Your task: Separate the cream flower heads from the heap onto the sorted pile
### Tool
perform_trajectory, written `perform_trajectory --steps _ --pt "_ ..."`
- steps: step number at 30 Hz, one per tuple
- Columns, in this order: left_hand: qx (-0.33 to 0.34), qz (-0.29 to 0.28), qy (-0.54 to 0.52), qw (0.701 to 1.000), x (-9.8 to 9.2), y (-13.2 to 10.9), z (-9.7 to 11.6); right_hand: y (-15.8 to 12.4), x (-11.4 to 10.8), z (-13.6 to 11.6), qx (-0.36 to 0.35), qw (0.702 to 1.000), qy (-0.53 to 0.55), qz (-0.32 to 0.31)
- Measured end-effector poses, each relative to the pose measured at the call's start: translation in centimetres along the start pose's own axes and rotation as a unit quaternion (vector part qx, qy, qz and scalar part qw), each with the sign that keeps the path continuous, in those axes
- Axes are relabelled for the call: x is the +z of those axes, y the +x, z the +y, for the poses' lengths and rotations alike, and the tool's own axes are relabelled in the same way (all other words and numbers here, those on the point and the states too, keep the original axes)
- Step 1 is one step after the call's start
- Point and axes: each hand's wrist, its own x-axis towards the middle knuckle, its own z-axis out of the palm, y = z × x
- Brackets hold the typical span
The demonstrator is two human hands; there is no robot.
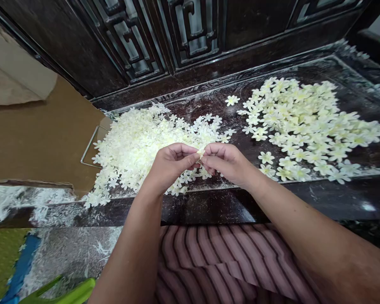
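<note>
A small pale yellow artificial flower (200,153) is pinched between the fingertips of both hands, partly hidden by them. My left hand (177,162) is closed on its left side, thumb pressed to the fingers. From the right, my right hand (223,160) grips the other side with thumb and index finger. Just behind and left of the hands lies a dense heap of white and pale yellow flowers (139,139). Farther right, a looser pile of similar flowers (304,118) is spread over the dark wooden bench (202,107).
Brown cardboard (44,139) leans at the left, with a bent metal wire (90,145) by its edge. A carved dark wood panel (193,33) stands behind. White shreds cover the floor (72,249), near a green plastic object (77,291).
</note>
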Motion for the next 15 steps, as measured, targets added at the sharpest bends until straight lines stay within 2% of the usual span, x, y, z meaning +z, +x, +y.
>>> perform_trajectory --steps 15 --pt "-0.031 0.019 -0.018 0.999 0.18 0.03 0.06 0.03 -0.03 0.41 -0.021 1.0 -0.018 0.003"
